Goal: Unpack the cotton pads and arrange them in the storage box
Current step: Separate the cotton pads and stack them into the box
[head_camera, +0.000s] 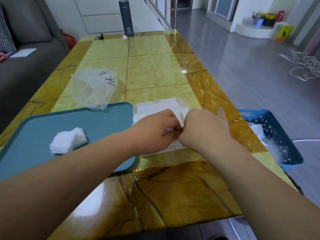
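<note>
A clear storage box (180, 103) holding white cotton pads sits on the table just right of the teal tray (97, 122). Both hands meet over its near end. My left hand (155, 131) and my right hand (204, 127) have their fingers curled together on a small bunch of white cotton pads (168, 130) at the box, mostly hidden under the fingers. My right index finger sticks out toward the far right. A loose stack of square cotton pads (69, 140) lies on the tray at the left. An empty clear plastic packet (93, 87) lies behind the tray.
A blue perforated basket (270, 123) with white plastic inside stands off the table's right edge. A dark flask (126, 18) stands at the table's far end. A grey sofa (22, 54) runs along the left. White cord lies on the floor at the right.
</note>
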`<move>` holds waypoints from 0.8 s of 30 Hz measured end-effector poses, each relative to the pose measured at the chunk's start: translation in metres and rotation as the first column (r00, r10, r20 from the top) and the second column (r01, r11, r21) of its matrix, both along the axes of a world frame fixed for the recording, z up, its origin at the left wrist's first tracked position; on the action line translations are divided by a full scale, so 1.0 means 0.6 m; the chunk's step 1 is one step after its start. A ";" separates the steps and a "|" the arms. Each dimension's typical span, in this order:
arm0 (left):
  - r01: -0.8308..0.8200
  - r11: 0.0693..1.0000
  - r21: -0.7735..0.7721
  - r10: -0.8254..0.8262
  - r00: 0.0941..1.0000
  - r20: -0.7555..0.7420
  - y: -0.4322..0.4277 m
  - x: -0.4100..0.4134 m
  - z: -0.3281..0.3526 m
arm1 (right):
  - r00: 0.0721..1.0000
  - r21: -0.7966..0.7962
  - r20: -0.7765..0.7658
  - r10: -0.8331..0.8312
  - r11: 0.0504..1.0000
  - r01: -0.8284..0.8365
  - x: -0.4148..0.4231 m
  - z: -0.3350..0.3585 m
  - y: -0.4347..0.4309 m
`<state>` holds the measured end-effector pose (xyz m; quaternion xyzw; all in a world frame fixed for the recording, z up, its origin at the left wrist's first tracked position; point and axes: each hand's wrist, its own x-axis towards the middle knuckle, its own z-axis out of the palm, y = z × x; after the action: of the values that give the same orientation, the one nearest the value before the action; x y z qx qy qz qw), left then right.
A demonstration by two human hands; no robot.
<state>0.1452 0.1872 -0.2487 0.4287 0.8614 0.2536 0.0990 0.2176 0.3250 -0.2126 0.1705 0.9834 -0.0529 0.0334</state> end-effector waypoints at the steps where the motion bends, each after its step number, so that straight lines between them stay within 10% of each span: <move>1: 0.005 1.000 0.004 -0.005 1.000 -0.022 -0.001 0.002 -0.002 | 1.000 0.011 0.004 -0.009 1.000 0.009 0.003 0.006 -0.001; 11: -0.180 0.954 0.238 0.226 0.957 -0.182 -0.150 0.030 0.008 | 0.921 -0.195 -0.322 0.218 0.937 -0.290 0.002 0.022 -0.125; 17: -0.705 0.701 0.108 0.711 0.677 -0.190 -0.335 0.025 -0.012 | 0.895 -0.531 -0.248 0.370 0.721 -0.446 -0.018 -0.040 -0.276; 24: -0.848 0.528 0.047 0.842 0.530 0.096 -0.401 -0.005 -0.042 | 0.920 -0.559 -0.177 0.351 0.733 -0.387 -0.052 -0.081 -0.321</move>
<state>0.1420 -0.0535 -0.2740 -0.0456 0.9458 0.3204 -0.0283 0.1865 0.1323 -0.2609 -0.0481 0.9336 -0.3491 0.0644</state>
